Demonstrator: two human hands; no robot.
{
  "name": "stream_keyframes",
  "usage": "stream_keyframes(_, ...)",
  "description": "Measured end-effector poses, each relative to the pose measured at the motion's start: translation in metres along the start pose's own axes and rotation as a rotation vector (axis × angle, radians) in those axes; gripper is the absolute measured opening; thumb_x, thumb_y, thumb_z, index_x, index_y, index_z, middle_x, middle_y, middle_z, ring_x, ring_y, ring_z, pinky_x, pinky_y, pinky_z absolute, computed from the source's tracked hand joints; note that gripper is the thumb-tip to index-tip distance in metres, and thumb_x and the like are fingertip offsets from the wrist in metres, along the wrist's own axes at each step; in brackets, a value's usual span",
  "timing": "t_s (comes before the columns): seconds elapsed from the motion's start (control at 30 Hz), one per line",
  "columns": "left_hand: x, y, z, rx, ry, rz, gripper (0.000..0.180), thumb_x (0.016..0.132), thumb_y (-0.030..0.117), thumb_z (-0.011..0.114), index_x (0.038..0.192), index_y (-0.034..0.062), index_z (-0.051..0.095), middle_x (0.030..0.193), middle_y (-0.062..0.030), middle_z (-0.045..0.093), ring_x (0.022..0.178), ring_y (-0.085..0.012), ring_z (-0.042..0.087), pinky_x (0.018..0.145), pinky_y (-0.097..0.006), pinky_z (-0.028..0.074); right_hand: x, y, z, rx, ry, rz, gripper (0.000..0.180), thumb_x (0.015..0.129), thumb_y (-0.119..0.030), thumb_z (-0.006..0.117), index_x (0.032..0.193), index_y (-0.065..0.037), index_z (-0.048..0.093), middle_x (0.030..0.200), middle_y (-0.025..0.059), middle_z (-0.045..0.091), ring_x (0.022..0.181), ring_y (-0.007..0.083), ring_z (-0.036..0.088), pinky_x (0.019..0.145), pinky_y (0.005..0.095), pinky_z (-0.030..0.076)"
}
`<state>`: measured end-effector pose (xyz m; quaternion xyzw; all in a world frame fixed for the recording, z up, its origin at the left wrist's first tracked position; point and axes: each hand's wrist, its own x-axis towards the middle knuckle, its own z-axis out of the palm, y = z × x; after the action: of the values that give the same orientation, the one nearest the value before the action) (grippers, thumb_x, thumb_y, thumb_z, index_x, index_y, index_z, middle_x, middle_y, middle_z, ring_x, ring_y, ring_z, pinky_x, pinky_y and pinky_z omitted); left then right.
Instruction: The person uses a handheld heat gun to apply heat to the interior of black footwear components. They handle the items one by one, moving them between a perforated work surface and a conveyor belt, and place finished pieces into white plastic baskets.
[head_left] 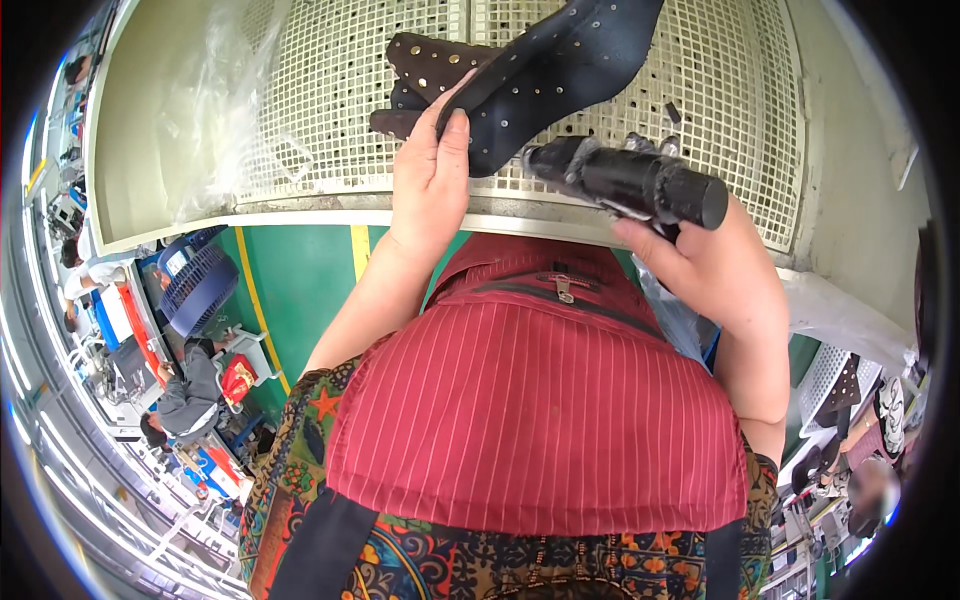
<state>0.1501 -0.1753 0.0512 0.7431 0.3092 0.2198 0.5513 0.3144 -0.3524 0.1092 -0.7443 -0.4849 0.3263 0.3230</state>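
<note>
My left hand (432,170) pinches the edge of a dark, curved, leather-like piece (545,85) dotted with small metal studs, with the thumb on the near side. The piece is folded over, and a brown studded part (425,55) shows behind the fingers. My right hand (715,265) is wrapped round a black gun-shaped hand tool (625,180) with a thick cylindrical body and metal fittings. Its narrow front end points left, close to the lower edge of the studded piece. Most of my right fingers are hidden behind the tool.
Below both hands lies a pale perforated grid (330,110) inside a cream booth with a raised front edge (300,218). Clear plastic film (215,130) hangs at the left. A small dark scrap (672,112) is on the grid. A blue fan (198,285) and other people are further left.
</note>
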Motion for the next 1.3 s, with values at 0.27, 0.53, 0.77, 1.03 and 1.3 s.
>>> stream_keyframes(0.27,0.008,-0.016,0.002,-0.139,-0.033,0.011,0.038,0.098,0.022,0.042,0.126,-0.0022,0.049,0.122,-0.0135,0.057,0.112,-0.0185,0.052,0.098,-0.029,0.038,-0.014,0.005,-0.011,-0.036,0.207,0.063,0.027,0.081,-0.018,0.065,0.102,-0.002,0.061,0.087,0.0163,0.064,0.08,0.0328,0.061,0.072,0.0374,0.048)
stream_keyframes(0.53,0.021,-0.008,0.005,-0.076,-0.017,0.001,0.033,0.096,0.019,0.044,0.123,0.001,0.053,0.112,-0.0153,0.061,0.105,-0.0217,0.058,0.091,-0.03,0.043,-0.026,-0.002,-0.019,-0.026,0.314,0.206,0.027,0.082,-0.014,0.065,0.104,0.0,0.061,0.085,0.0143,0.065,0.077,0.0241,0.061,0.073,0.0332,0.047)
stream_keyframes(0.77,0.029,0.001,0.004,0.029,-0.01,0.005,0.031,0.095,0.018,0.045,0.119,-0.0009,0.055,0.104,-0.0158,0.064,0.097,-0.0228,0.061,0.087,-0.031,0.045,-0.043,-0.021,-0.014,0.075,0.206,0.265,0.029,0.078,-0.012,0.069,0.103,-0.001,0.062,0.084,0.0119,0.066,0.077,0.0206,0.063,0.073,0.032,0.049)
stream_keyframes(1.03,0.07,0.044,-0.038,0.253,0.022,0.289,0.025,0.092,0.017,0.048,0.11,0.003,0.059,0.093,-0.0156,0.065,0.088,-0.0281,0.063,0.078,-0.033,0.048,-0.032,0.088,-0.016,0.392,0.363,0.623,0.034,0.085,-0.019,0.062,0.11,0.002,0.052,0.08,0.0057,0.061,0.074,0.0174,0.058,0.069,0.0302,0.046)
stream_keyframes(1.3,0.093,0.099,-0.054,0.394,-0.386,0.522,0.018,0.089,0.009,0.051,0.102,0.0025,0.06,0.083,-0.009,0.063,0.076,-0.0194,0.06,0.071,-0.028,0.047,-0.041,0.034,-0.041,-0.637,0.42,0.629,0.028,0.084,-0.025,0.06,0.096,0.0,0.063,0.087,0.018,0.064,0.08,0.0304,0.063,0.071,0.0361,0.048)
